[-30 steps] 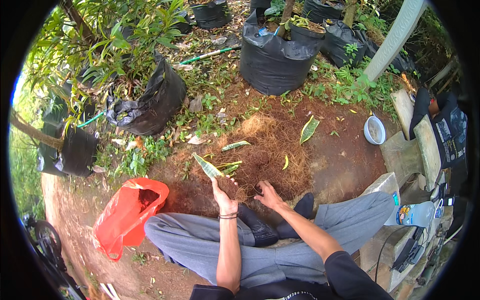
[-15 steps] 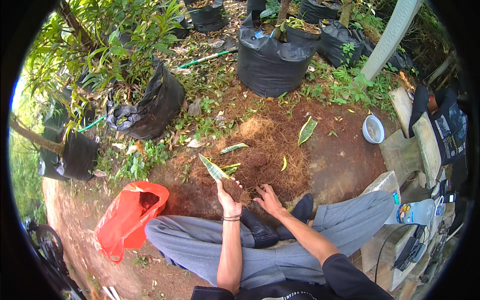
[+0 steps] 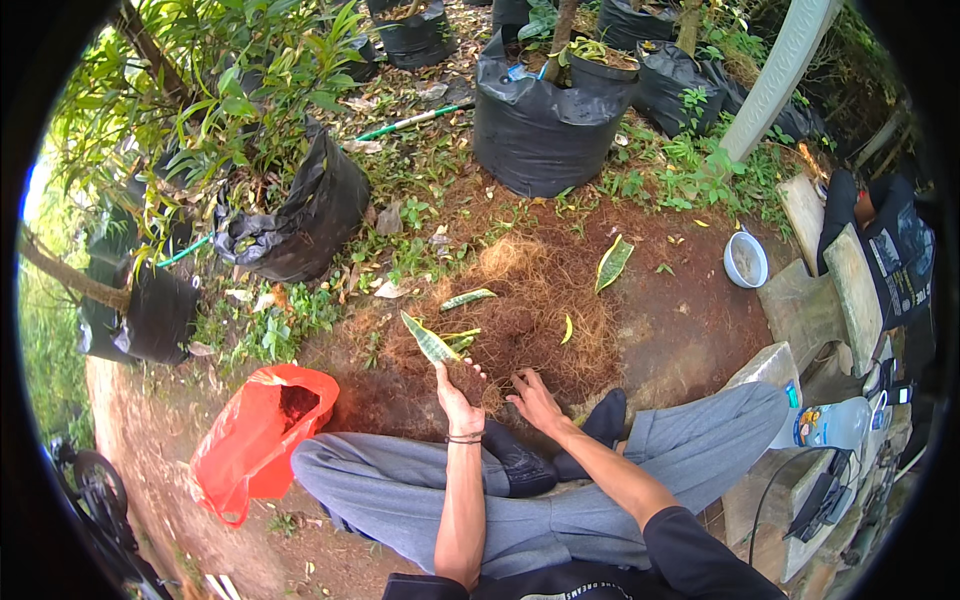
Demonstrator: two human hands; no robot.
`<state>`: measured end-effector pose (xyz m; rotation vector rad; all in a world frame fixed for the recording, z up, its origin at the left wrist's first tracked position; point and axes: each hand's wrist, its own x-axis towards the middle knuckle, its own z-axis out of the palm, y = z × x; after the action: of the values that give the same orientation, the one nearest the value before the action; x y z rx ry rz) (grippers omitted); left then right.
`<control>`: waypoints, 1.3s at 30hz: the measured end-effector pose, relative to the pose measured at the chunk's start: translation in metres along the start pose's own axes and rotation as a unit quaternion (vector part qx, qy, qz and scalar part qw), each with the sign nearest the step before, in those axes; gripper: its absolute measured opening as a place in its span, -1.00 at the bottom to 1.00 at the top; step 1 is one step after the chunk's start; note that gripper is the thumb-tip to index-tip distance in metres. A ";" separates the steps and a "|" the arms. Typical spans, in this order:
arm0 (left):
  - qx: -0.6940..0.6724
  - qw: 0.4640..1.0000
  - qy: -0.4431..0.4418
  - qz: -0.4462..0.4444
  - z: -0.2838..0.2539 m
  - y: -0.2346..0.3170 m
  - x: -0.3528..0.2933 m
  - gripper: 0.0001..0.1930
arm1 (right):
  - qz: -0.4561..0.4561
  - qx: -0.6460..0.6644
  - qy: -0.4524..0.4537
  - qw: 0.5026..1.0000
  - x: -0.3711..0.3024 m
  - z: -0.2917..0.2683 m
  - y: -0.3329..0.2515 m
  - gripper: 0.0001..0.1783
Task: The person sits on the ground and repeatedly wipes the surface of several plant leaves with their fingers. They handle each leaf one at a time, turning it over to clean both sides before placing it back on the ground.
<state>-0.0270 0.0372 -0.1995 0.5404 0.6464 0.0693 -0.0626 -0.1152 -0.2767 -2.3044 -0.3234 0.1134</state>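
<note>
ground (image 3: pixel 680 335) of reddish soil spreads beneath both hands. straight ahead of the right hand, well apart, stands a black planting bag (image 3: pixel 540 145). a fibre pile (image 3: pixel 575 350), brown and loose, lies just beyond both hands. left of the left hand, near the knee, a red plastic bag (image 3: pixel 245 445) slumps with its mouth open. a pale bowl (image 3: pixel 747 260) rests well to the right of the right hand. the left hand (image 3: pixel 458 402), palm up, grasps a yellow-edged leaf piece (image 3: pixel 430 340), its pointed end slanting away to the left. the right hand (image 3: pixel 538 402) has its fingers bent down at the pile's near edge; whether it grips any fibre, i cannot tell. a yellow sliver (image 3: pixel 568 328) lies just beyond it.
</note>
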 end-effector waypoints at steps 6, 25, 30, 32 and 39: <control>0.006 0.999 0.027 -0.016 0.002 -0.004 0.000 -0.60 | 0.024 0.000 -0.040 0.999 0.006 -0.002 0.002 -0.51; 0.018 1.000 0.009 -0.020 0.002 -0.009 -0.001 -0.60 | -0.057 -0.059 -0.077 0.994 0.003 -0.007 0.020 -0.76; 0.016 0.999 0.003 -0.030 0.002 -0.012 0.000 -0.60 | -0.027 0.002 -0.060 0.998 0.003 -0.012 0.025 -0.81; 0.017 0.999 0.002 -0.033 0.004 -0.013 0.000 -0.60 | 0.049 0.129 -0.056 0.989 0.002 -0.013 0.027 -0.82; 0.025 0.999 -0.005 -0.028 0.002 -0.016 0.001 -0.60 | -0.027 -0.006 -0.076 0.997 0.006 -0.021 0.029 -0.80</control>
<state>-0.0273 0.0231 -0.2067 0.5693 0.6556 -0.0025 -0.0476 -0.1478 -0.2833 -2.3017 -0.4642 0.2623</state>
